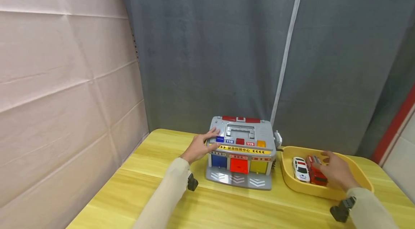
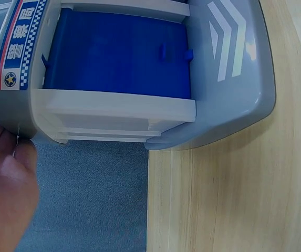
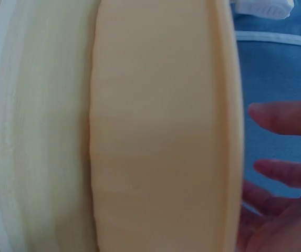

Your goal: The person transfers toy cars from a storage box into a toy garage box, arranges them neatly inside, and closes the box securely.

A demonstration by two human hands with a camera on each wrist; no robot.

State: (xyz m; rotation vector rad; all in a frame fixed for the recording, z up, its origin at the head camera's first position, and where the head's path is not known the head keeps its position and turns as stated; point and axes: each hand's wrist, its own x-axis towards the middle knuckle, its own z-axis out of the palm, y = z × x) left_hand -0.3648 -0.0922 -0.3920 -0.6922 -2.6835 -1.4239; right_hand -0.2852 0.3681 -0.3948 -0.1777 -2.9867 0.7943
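A toy emergency station (image 1: 240, 135) with a grey roof, a carry handle and blue, red and yellow doors stands on the table. My left hand (image 1: 201, 146) rests on its left roof corner, thumb and fingers spread. The blue door (image 2: 118, 55) fills much of the left wrist view. Over the yellow tray (image 1: 286, 178), my right hand (image 1: 338, 171) hovers with fingers apart, close to a red toy fire truck (image 1: 317, 176). Beside the truck lies a white toy police car (image 1: 300, 169). In the right wrist view, the tray's wall (image 3: 161, 126) hides both vehicles.
The wooden table (image 1: 136, 185) extends left and in front of the station. A grey curtain (image 1: 207, 48) hangs behind it, and a pale cloth wall (image 1: 65, 77) is on the left. A white part (image 1: 277, 139) juts from the station's right side, near the tray.
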